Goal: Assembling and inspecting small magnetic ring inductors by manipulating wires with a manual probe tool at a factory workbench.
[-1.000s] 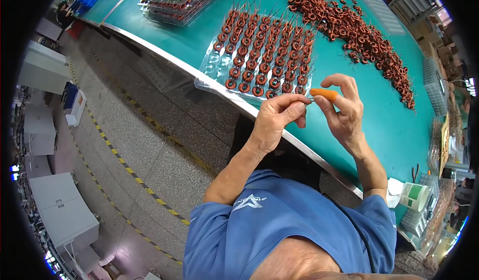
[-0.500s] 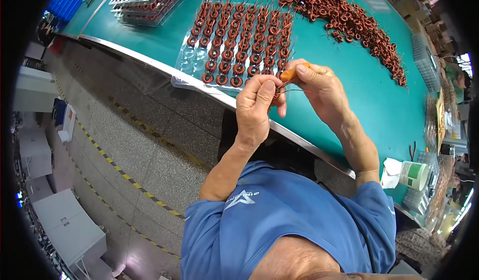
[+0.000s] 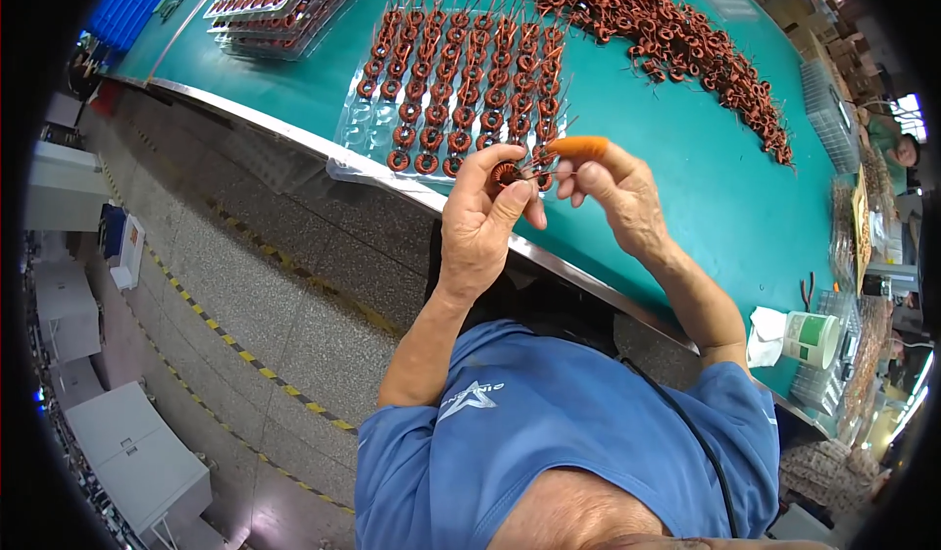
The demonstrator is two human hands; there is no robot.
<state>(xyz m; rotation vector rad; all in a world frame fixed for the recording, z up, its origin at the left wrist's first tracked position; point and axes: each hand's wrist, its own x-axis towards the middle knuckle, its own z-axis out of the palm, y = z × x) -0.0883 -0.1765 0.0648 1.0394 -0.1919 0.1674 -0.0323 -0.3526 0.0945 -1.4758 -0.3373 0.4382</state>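
Note:
A copper-wound toroid coil is pinched between the thumb and fingers of my left hand, just off the table's front edge. Thin wire leads stick out of it toward the right. My right hand, an orange finger cot over its index finger, closes on one of these leads with thumb and fingers. Right behind both hands lies a clear plastic tray with rows of similar coils, their leads pointing up. A few pockets at the tray's left side hold no coil.
A long heap of loose coils spreads across the far right of the green table. Stacked filled trays stand at the far left, near a blue bin. A white-and-green tub and pliers are at the right.
The coil has turned in my left hand, so its round face now shows. My right hand has shifted its fingers, the orange-covered index finger now stretching out above the lead.

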